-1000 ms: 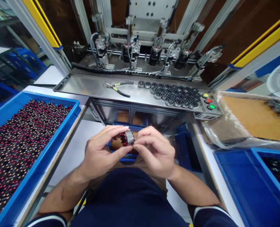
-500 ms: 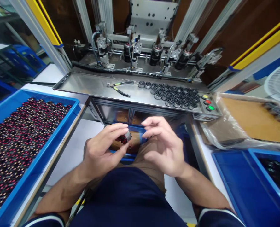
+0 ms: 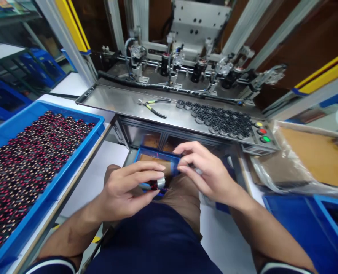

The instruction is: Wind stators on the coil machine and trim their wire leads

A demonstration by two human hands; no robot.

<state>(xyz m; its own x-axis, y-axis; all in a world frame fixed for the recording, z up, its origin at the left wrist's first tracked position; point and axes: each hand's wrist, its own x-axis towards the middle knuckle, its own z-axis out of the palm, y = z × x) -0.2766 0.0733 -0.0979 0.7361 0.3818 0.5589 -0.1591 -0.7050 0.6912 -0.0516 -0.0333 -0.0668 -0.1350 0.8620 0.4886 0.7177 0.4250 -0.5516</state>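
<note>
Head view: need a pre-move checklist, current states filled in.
1. Silver-banded part held: ok, between thumb and fingers of the left hand.
2. Right hand off that part: ok, a visible gap separates them.
3. Right fingertips free of anything small: cannot tell, curled and blurred.
4. Part's windings and wire ends: cannot tell, mostly hidden by the left hand.
5. Pliers put down: ok, lying on the metal tray.
6. Black-and-silver rings off the buttons: ok, grouped beside them.
</note>
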